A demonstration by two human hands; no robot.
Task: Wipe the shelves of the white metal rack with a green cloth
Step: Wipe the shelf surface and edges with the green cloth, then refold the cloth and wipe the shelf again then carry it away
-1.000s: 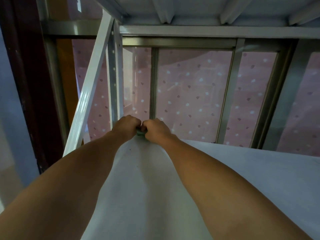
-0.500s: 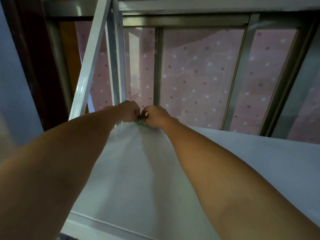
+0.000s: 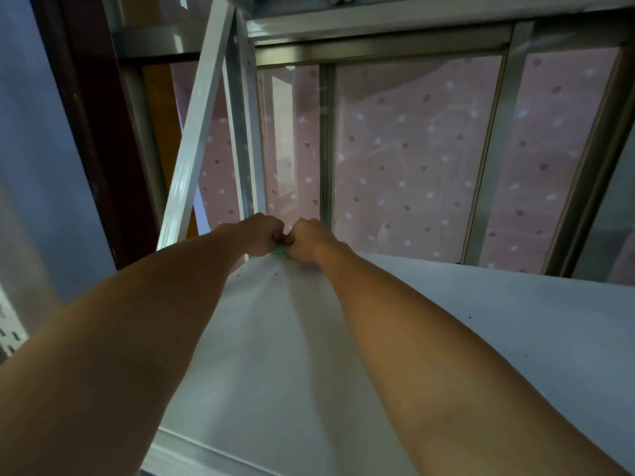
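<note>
We reach both forearms across the white shelf (image 3: 309,355) to its far left corner, where the back upright (image 3: 243,139) of the white metal rack stands. The front upright (image 3: 196,132) runs up beside our left forearm. That corner is tight. The two uprights close it on the left, and just behind the shelf's back edge there is a glazed window frame (image 3: 494,159) with a pink dotted curtain (image 3: 412,173) behind the glass. The shelf above (image 3: 378,27) roofs the space overhead. To the right, the shelf surface spreads wide and bare along its back edge, marked only by a few dark specks (image 3: 469,317). Towards us it runs down to the raised front rim (image 3: 192,451).

Our left hand (image 3: 262,233) and right hand (image 3: 309,240) are both curled into fists, with the knuckles touching each other. The green cloth (image 3: 281,250) is bunched between and beneath them, right where the fists meet. It is pressed to the shelf at the corner, and only a small patch of green shows below the knuckles. Both hands seem to pinch it, but the fingertips are tucked under and hidden, so we cannot tell exactly how each one grips. The rest of the cloth is covered by our hands.
</note>
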